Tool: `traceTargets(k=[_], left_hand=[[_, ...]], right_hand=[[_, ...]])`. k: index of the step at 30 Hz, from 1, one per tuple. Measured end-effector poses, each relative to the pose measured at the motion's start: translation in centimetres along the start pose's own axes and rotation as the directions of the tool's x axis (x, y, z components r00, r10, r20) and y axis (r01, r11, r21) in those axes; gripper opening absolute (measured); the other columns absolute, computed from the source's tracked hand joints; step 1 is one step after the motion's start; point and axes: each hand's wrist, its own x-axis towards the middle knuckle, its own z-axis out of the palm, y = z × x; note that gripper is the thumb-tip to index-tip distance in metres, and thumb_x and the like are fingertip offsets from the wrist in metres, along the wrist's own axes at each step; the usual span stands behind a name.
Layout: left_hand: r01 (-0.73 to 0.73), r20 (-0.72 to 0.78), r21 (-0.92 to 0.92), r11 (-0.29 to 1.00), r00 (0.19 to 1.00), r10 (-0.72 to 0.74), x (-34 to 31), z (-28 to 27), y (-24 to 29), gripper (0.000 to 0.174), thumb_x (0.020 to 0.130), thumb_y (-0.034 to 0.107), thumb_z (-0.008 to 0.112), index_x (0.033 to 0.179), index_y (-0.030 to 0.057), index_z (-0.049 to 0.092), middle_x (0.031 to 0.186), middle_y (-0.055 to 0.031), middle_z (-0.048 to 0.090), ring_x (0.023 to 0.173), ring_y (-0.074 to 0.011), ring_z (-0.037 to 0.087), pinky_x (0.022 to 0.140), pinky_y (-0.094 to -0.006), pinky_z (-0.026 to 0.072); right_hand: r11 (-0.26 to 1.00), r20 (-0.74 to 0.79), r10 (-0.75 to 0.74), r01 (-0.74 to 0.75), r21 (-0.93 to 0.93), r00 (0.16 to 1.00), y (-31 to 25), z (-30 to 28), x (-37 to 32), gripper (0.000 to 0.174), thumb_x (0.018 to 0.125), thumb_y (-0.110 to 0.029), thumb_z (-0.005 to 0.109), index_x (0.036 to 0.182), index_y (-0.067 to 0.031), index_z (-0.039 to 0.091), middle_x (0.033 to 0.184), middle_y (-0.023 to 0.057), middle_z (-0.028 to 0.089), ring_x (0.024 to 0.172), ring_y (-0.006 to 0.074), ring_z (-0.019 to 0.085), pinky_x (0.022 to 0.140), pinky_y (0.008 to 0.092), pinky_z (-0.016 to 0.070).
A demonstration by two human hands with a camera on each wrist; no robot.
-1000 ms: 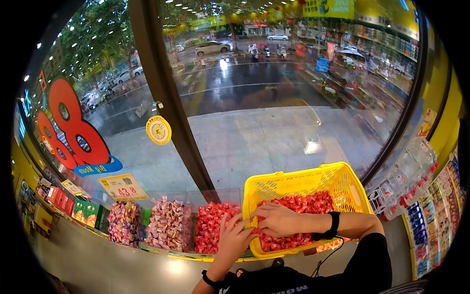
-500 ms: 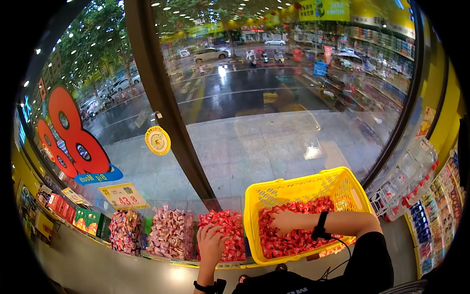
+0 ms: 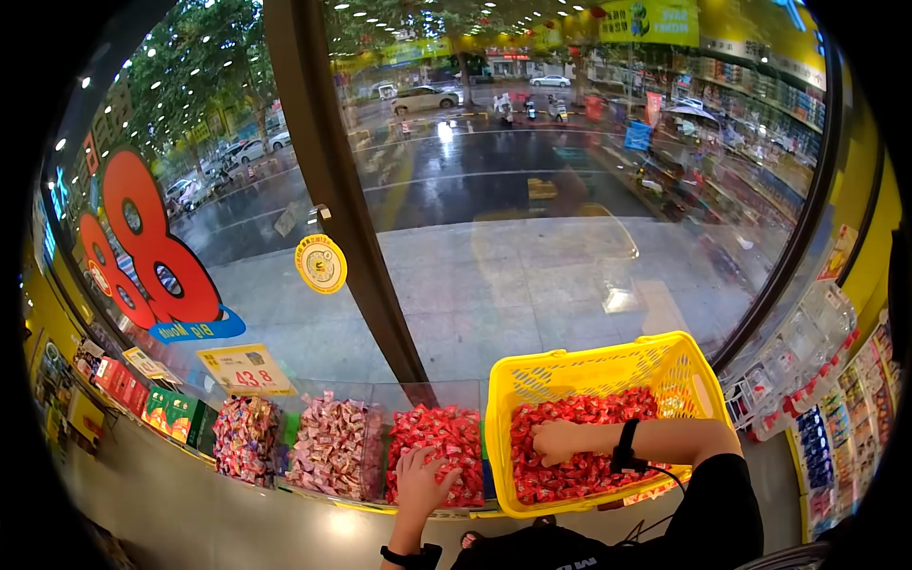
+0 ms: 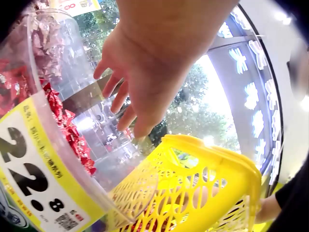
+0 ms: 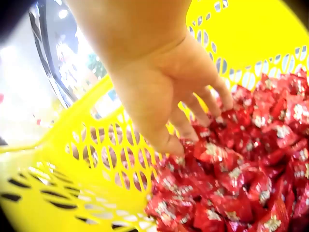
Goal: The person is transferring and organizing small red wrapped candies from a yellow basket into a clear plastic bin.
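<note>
My left hand (image 3: 423,483) hovers over a clear bin of red-wrapped candies (image 3: 439,432), its fingers spread. In the left wrist view this hand (image 4: 145,79) has nothing in its grasp, and red candies (image 4: 63,118) lie below and beside it. My right hand (image 3: 562,443) reaches into a yellow basket (image 3: 570,366) filled with the same red candies (image 3: 608,408). Seen from the right wrist, the hand (image 5: 169,92) points down with loosely bent fingers and a gap at the thumb. Its fingertips touch the candy pile (image 5: 231,179), partly sunk among the wrappers.
Left of the red bin stand a bin of pink-wrapped candies (image 3: 332,446) and one of mixed candies (image 3: 245,442). A price card (image 3: 247,370) rises behind them. A large window with a dark frame post (image 3: 332,180) lies ahead. Packed shelves (image 3: 845,427) are at the right.
One second ago both hands met at the basket's left rim. My left hand has moved left over the red candy bin, while the right has settled onto the candies inside the basket.
</note>
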Motion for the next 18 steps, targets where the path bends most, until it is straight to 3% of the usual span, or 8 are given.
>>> traceTargets(k=[3,4,8,14,18], left_hand=[[-0.065,-0.112,-0.106,0.992,0.992,0.053,2.3,-2.8,2.1,0.03,0.081,0.023,0.087,0.107,0.0113,0.078,0.127,-0.0097,0.068,0.127,-0.0352,0.059,0.11,-0.0515,0.0446],[-0.079,-0.141,-0.152,0.985,0.988,0.057,2.8,-3.3,2.7,0.031,0.081,0.022,0.087,0.108,0.0112,0.077,0.128,-0.0098,0.067,0.128,-0.0354,0.059,0.111,-0.052,0.0443],[-0.194,-0.172,-0.274,0.942,0.974,0.151,5.0,-6.0,7.2,0.037,0.079,0.022,0.089,0.112,0.0112,0.077,0.134,-0.01,0.065,0.132,-0.0363,0.056,0.115,-0.0546,0.0413],[-0.284,-0.084,-0.281,0.916,0.959,0.272,6.1,-4.1,9.3,0.035,0.077,0.026,0.092,0.104,0.0097,0.077,0.136,-0.0075,0.065,0.135,-0.0362,0.055,0.117,-0.0585,0.0377],[-0.257,-0.095,-0.213,0.943,0.966,0.242,5.8,-3.8,9.4,0.031,0.076,0.027,0.093,0.095,0.0089,0.078,0.131,-0.0039,0.068,0.134,-0.0347,0.055,0.117,-0.06,0.0363]], right_hand=[[0.952,-0.299,-0.213,0.267,0.152,0.93,1.4,-1.6,-1.5,0.027,0.091,-0.027,0.072,0.102,-0.0035,0.078,0.146,0.0228,0.054,0.132,0.0426,0.055,0.105,0.0511,0.049],[0.957,-0.367,-0.179,0.248,0.151,0.913,1.0,-2.6,-2.5,0.029,0.093,-0.028,0.074,0.109,-0.0039,0.076,0.149,0.0236,0.053,0.133,0.0416,0.055,0.11,0.0471,0.0473],[0.863,-0.526,-0.258,0.438,0.252,0.81,-1.4,-5.6,-5.8,0.034,0.094,-0.026,0.077,0.121,-0.0063,0.074,0.151,0.0228,0.052,0.136,0.0401,0.054,0.115,0.0465,0.0448],[0.727,-0.72,-0.315,0.645,0.236,0.618,-4.0,-5.2,-6.1,0.031,0.097,-0.023,0.072,0.125,-0.0117,0.074,0.149,0.0225,0.054,0.136,0.0411,0.055,0.113,0.045,0.0459],[0.789,-0.735,-0.275,0.583,0.196,0.62,-4.5,-5.2,-6.8,0.032,0.095,-0.025,0.077,0.124,-0.0109,0.076,0.146,0.0197,0.057,0.131,0.0392,0.058,0.11,0.0461,0.0481]])
